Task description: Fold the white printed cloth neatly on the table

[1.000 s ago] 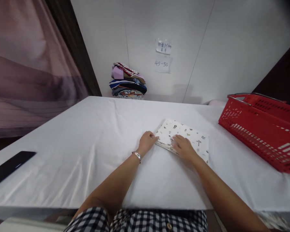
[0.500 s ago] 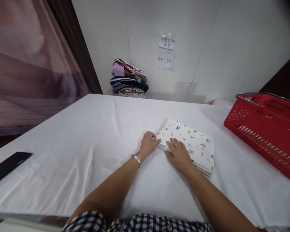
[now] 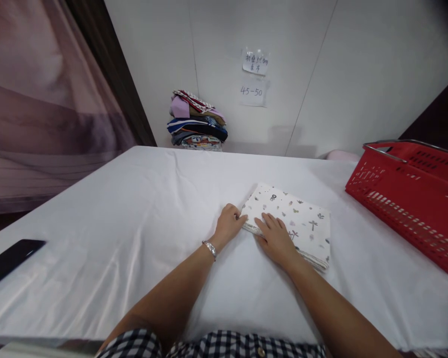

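A folded white cloth with small printed motifs (image 3: pixel 296 223) lies on the white-covered table (image 3: pixel 134 219), right of centre. My left hand (image 3: pixel 228 226) rests at the cloth's near left corner, fingertips pinching or touching its edge; a silver bracelet is on that wrist. My right hand (image 3: pixel 276 239) lies flat, palm down, on the cloth's near left part, fingers slightly spread.
A red plastic basket (image 3: pixel 410 194) stands at the table's right edge. A stack of folded coloured clothes (image 3: pixel 196 122) sits at the back against the white wall, below two paper notes (image 3: pixel 254 77). A black phone-like slab (image 3: pixel 11 258) lies at the left edge.
My right hand slid toward me along the cloth and pressed it flat; the cloth's near edge now looks thicker. The left hand stayed at the corner.
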Demonstrator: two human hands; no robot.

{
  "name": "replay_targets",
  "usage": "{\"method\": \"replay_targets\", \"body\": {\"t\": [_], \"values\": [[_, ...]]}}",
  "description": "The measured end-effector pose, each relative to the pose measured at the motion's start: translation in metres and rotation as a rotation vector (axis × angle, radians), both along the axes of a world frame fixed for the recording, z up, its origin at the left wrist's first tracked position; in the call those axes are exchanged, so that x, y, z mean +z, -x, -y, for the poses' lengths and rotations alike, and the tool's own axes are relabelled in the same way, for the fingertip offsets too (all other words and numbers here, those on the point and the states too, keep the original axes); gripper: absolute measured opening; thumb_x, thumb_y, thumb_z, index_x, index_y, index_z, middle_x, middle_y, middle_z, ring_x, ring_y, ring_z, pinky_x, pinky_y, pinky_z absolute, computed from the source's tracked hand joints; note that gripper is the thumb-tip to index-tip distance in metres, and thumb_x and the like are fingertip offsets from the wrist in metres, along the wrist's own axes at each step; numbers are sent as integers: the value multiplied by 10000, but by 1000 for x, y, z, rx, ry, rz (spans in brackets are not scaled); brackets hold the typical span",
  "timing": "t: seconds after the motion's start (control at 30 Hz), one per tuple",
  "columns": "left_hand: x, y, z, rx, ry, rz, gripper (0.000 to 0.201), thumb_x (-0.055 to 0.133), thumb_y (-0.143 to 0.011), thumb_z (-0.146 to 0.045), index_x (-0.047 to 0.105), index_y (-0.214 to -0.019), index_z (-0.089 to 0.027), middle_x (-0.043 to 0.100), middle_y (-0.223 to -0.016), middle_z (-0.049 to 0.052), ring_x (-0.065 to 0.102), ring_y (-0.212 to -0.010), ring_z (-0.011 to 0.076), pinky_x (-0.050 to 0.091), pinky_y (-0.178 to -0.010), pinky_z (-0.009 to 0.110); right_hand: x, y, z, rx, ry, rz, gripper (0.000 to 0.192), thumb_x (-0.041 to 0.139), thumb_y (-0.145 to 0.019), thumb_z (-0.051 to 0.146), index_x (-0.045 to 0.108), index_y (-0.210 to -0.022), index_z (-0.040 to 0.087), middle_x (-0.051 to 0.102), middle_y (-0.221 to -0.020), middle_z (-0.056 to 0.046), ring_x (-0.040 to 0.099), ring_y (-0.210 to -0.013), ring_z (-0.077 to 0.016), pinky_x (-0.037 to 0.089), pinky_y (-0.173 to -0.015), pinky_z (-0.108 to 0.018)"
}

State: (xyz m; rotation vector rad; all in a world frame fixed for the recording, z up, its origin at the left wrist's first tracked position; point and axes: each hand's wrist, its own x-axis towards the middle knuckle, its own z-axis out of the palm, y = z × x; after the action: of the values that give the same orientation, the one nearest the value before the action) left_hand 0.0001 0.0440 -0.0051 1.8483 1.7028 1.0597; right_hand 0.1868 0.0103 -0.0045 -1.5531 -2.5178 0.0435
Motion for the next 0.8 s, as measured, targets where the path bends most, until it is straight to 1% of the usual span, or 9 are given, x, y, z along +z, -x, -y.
{"method": "replay_targets", "body": {"t": [0.1, 0.23, 0.3, 0.4, 0.5, 0.63, 0.73, 0.8], "values": [[0, 2, -3, 22, 22, 31, 206, 543, -769, -241, 433, -601, -196, 499, -780, -8, 504, -723, 124, 416, -676, 259, 0, 0, 0, -3, 18, 8, 492, 434, -885, 280, 386, -1370, 214, 326, -1459, -129, 246, -1346, -284, 193, -1069, -470], [1, 4, -3, 57, 126, -45, 194, 523, -750, -216, 426, -583, -193, 501, -694, -17, 470, -635, 122, 366, -593, 257, 0, 0, 1, -2, 39, 24, 504, 430, -884, 282, 375, -1380, 218, 306, -1471, -119, 226, -1357, -282, 173, -1083, -465], [2, 3, -2, 71, 153, -62, 145, 523, -755, -234, 457, -632, -196, 521, -683, -22, 473, -626, 125, 347, -576, 254, 0, 0, 1, -2, 46, 25, 506, 430, -883, 285, 374, -1381, 219, 299, -1475, -113, 218, -1360, -282, 169, -1086, -463], [4, 3, -1, 71, 186, -24, 50, 523, -765, -255, 515, -760, -206, 567, -713, -28, 504, -639, 125, 349, -579, 245, 2, 1, 0, -7, 57, 20, 510, 436, -878, 279, 374, -1381, 224, 296, -1477, -109, 213, -1361, -284, 168, -1088, -463], [5, 4, -1, 54, 191, -31, 68, 511, -780, -273, 530, -801, -211, 579, -715, -30, 521, -651, 128, 354, -591, 242, 4, 1, 0, -10, 59, 6, 512, 446, -876, 293, 376, -1379, 225, 302, -1472, -111, 219, -1356, -288, 168, -1088, -463], [3, 5, -4, 36, 168, -82, 152, 470, -817, -339, 511, -742, -213, 557, -666, -36, 509, -620, 130, 337, -572, 245, 6, 4, 1, -2, 58, -28, 510, 441, -884, 299, 367, -1381, 214, 293, -1476, -116, 211, -1358, -281, 158, -1091, -461], [2, 7, -6, 24, 149, -107, 212, 444, -832, -384, 499, -716, -215, 544, -642, -37, 503, -605, 134, 327, -561, 248, 11, 3, 5, 1, 99, -62, 522, 454, -882, 313, 359, -1385, 215, 269, -1489, -113, 193, -1367, -270, 148, -1095, -457], [1, 8, -7, 21, 150, -115, 225, 442, -830, -400, 502, -715, -216, 544, -638, -36, 507, -606, 138, 330, -561, 250, 18, -3, 7, 15, 148, -107, 523, 465, -879, 354, 369, -1378, 231, 280, -1488, -96, 202, -1369, -250, 147, -1099, -444]]}}
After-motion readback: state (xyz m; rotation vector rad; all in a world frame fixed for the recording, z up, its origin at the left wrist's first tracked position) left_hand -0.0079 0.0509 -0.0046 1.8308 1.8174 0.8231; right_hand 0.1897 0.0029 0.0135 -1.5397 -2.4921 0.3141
